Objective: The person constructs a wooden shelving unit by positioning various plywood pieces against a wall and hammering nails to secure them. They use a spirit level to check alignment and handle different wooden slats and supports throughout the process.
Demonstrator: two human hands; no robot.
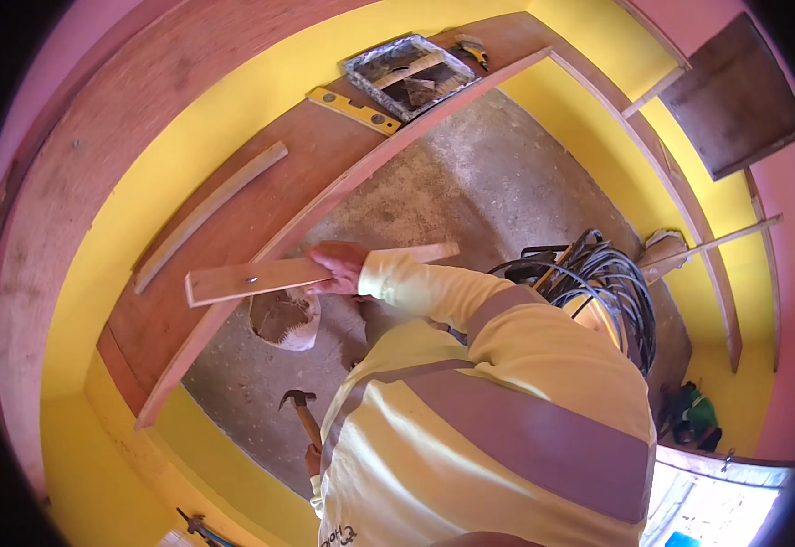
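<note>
My left hand (313, 460) is closed round the wooden handle of a claw hammer (309, 421), held low beside my torso with its dark head upward. My right hand (341, 266) grips a pale wooden strip (279, 275) near its middle. The strip's left end lies over the lip of a reddish-brown wooden shelf (233, 242), and its far end reaches out past my sleeve. A small shiny metal spot, perhaps a nail head, shows on the strip. Beneath the strip, on the floor, sits a whitish sack (288, 321), partly hidden.
On the shelf lie a loose wooden strip (210, 217), a yellow spirit level (353, 110), a silver-rimmed tray (379, 84) with wood pieces, and a small yellow-black tool (474, 50). Coiled black cable (630, 292) stands at right. A dark panel (734, 100) leans at upper right.
</note>
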